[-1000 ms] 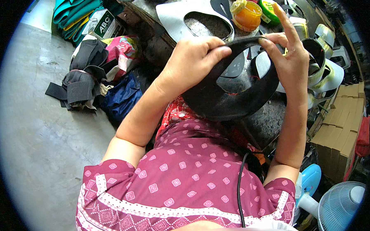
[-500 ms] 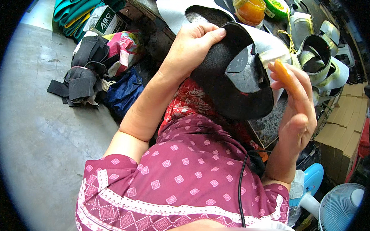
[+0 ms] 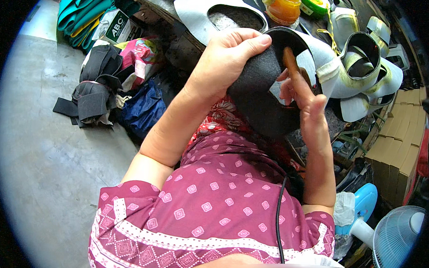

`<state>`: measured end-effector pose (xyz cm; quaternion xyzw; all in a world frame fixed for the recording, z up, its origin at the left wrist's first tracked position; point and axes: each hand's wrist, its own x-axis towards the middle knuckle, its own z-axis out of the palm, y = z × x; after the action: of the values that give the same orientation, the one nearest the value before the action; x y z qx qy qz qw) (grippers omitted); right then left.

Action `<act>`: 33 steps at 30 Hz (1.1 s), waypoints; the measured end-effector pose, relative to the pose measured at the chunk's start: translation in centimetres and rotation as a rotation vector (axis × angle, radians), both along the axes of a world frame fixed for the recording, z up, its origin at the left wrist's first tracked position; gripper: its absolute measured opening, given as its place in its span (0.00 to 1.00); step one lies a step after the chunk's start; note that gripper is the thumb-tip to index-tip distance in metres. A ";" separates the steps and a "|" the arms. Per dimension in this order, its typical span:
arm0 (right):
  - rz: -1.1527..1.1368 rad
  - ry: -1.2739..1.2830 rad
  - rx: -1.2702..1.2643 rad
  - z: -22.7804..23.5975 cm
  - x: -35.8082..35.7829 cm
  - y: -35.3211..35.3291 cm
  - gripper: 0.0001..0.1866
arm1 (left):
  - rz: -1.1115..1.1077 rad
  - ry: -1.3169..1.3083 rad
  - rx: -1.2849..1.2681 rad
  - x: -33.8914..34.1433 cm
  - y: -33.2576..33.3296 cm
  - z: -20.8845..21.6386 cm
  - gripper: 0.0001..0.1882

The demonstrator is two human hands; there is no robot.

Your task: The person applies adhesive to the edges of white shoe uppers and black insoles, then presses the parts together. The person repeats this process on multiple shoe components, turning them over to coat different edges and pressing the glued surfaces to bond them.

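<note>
My left hand (image 3: 227, 62) pinches the upper edge of a black curved piece (image 3: 258, 107) that looks like a shoe upper, bent round into a loop with a pale side. Inside its opening is my right hand (image 3: 309, 104), holding nothing, its fingers stretched out. The index finger is coated orange-brown and lies at the inner face of the loop; exact contact is hard to see. Beyond them stands an open jar (image 3: 282, 10) of orange, glue-like paste. A flat white cut piece (image 3: 193, 13) with a large hole lies behind my left hand.
Several looped pale pieces (image 3: 353, 85) with yellowed edges sit at the right, near a yellow string (image 3: 333, 34) and a green tub (image 3: 313, 4). Dark fabric strips (image 3: 89, 97) and a blue bag (image 3: 146, 107) lie left. Cardboard boxes (image 3: 399, 127) and a fan (image 3: 396, 242) stand right.
My right hand has moved left from beside the black piece into its opening, the coated finger now at the inner face. The piece has turned slightly; my left hand keeps its hold.
</note>
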<state>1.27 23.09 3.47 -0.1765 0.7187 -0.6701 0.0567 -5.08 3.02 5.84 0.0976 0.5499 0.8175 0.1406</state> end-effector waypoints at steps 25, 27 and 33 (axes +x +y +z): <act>-0.107 0.101 0.005 -0.4 -0.5 -0.3 0.53 | -0.017 0.047 0.085 0.4 1.8 0.2 0.10; -0.115 0.115 0.117 -0.1 -0.4 -0.4 0.59 | 0.001 0.045 0.060 0.2 1.8 0.1 0.10; -0.117 0.447 0.340 0.3 -0.1 -0.7 0.50 | 0.094 0.041 0.085 -0.5 1.9 -0.4 0.11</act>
<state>1.18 22.42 3.75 -0.2662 0.8245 -0.4863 -0.1131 -5.53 4.90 5.40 0.0944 0.5216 0.8435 0.0867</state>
